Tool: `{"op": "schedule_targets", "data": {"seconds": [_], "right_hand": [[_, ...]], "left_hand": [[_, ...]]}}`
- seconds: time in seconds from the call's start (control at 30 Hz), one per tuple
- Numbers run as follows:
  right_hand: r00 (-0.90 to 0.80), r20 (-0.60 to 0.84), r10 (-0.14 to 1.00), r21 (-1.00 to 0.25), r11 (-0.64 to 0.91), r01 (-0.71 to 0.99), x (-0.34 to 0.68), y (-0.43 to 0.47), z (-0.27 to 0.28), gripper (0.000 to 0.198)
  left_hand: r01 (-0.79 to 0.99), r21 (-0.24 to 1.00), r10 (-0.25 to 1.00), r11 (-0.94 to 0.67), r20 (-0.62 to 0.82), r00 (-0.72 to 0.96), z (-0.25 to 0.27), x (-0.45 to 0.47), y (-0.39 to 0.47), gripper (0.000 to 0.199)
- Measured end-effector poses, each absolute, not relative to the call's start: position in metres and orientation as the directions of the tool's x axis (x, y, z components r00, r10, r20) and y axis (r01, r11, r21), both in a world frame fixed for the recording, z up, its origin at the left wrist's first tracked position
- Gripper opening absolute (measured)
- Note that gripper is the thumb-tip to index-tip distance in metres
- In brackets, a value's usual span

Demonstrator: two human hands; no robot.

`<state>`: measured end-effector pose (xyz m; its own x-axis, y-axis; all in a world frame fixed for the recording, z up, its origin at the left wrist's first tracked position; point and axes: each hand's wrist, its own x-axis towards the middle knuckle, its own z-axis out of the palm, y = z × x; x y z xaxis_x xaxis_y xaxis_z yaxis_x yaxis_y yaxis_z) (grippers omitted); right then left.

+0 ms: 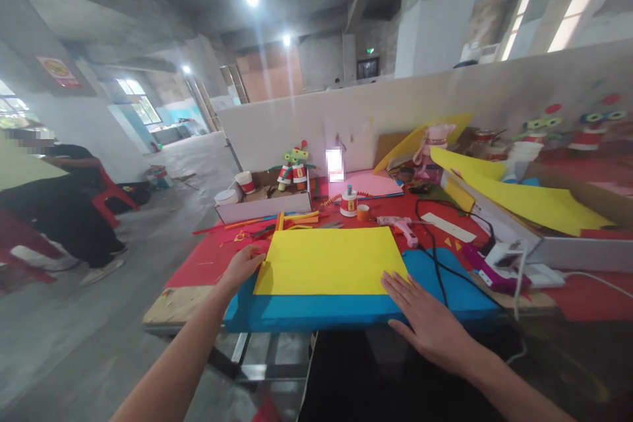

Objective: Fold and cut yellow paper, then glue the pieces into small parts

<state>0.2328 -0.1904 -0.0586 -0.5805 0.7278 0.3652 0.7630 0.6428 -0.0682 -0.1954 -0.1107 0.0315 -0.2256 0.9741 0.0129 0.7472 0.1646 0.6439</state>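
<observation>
A yellow craft sheet (331, 260) lies flat on a blue sheet (316, 310) at the front of the table. My left hand (244, 265) is at its left edge, fingers bent together and fingertips closed at the rim. The thumb is partly hidden. My right hand (420, 310) rests on the near right corner, palm down, with its fingers stretched and the thumb apart over the blue sheet. Beyond the far edge lie scissors (331, 225) and a pink glue gun (400, 227).
A cup figure (349, 203) stands behind the sheet, near an orange roll (363, 212). The box (264, 210) at left holds more figures. Black cable (435, 264) crosses the right side beside a purple power strip (494, 270). A person (64, 211) is at far left.
</observation>
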Motion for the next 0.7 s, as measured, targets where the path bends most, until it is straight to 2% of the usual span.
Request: {"op": "schedule_targets", "data": {"seconds": [0.13,0.23,0.3,0.37,0.47,0.53,0.57,0.63,0.7], "right_hand": [[-0.59,0.365,0.72,-0.062,0.651,0.756,0.231,-0.189,-0.057,0.066],[-0.593,0.377,0.711,-0.065,0.659,0.749,0.23,-0.188,-0.053,0.067],[-0.592,0.411,0.693,-0.066,0.67,0.739,0.229,-0.19,-0.048,0.067],[-0.577,0.483,0.659,-0.072,0.687,0.723,0.23,-0.197,-0.04,0.063],[-0.52,0.642,0.564,-0.131,0.748,0.65,0.228,-0.21,-0.028,0.049],[-0.446,0.715,0.538,-0.241,0.789,0.566,0.222,-0.214,-0.019,0.039],[-0.398,0.719,0.57,-0.332,0.784,0.524,0.216,-0.213,-0.014,0.035],[-0.279,0.647,0.709,-0.575,0.695,0.432,0.2,-0.199,-0.003,0.03],[-0.176,0.516,0.838,-0.81,0.545,0.217,0.178,-0.171,0.012,0.036]], "left_hand": [[0.51,0.838,0.974,0.194,-0.102,-0.204,0.046,-0.182,-0.103,0.049],[0.311,0.918,0.966,0.246,-0.259,0.0,0.063,-0.174,-0.114,0.053],[0.229,0.928,0.94,0.294,-0.325,0.108,0.076,-0.172,-0.126,0.051],[0.173,0.945,0.95,0.279,-0.297,0.093,0.089,-0.176,-0.138,0.05],[0.083,0.977,0.98,0.194,-0.191,-0.046,0.106,-0.191,-0.15,0.049],[0.002,0.992,0.978,0.129,-0.127,-0.164,0.113,-0.198,-0.151,0.054],[-0.042,0.995,0.97,0.086,-0.093,-0.223,0.114,-0.197,-0.149,0.056],[-0.13,0.991,0.946,-0.039,-0.006,-0.323,0.111,-0.182,-0.136,0.059],[-0.222,0.94,0.898,-0.26,0.151,-0.414,0.105,-0.148,-0.116,0.053]]}}
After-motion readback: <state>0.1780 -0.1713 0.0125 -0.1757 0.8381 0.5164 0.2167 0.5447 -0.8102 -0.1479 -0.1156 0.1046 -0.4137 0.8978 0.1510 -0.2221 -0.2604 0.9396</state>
